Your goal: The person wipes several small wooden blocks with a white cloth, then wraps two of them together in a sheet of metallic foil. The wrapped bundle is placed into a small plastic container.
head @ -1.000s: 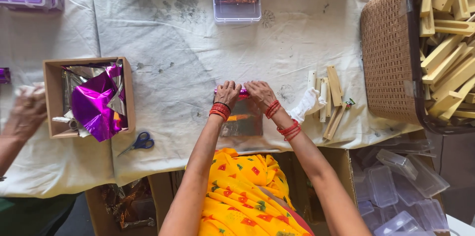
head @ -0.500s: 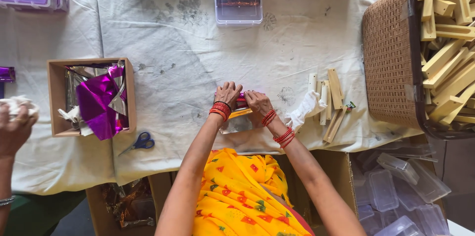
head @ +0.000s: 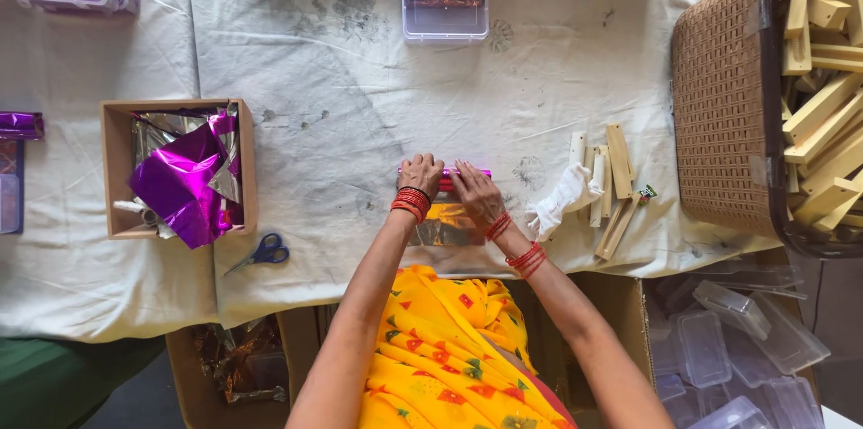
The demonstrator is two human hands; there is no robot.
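I am pressing both hands, left hand (head: 421,175) and right hand (head: 474,191), fingers curled down, onto a thin magenta foil-wrapped stick (head: 447,174); the foil looks slippery and crinkly, best gripped at the ends.

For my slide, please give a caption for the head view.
Both hands, left hand and right hand, press a foil-wrapped stick on the cloth-covered table.

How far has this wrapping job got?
Done: closed clear boxes with wrapped pieces sit at the table's far edge. In hand: the left hand and right hand press a shiny purple-wrapped stick onto a foil sheet. Left: bare wooden sticks beside them, and many more in the basket.
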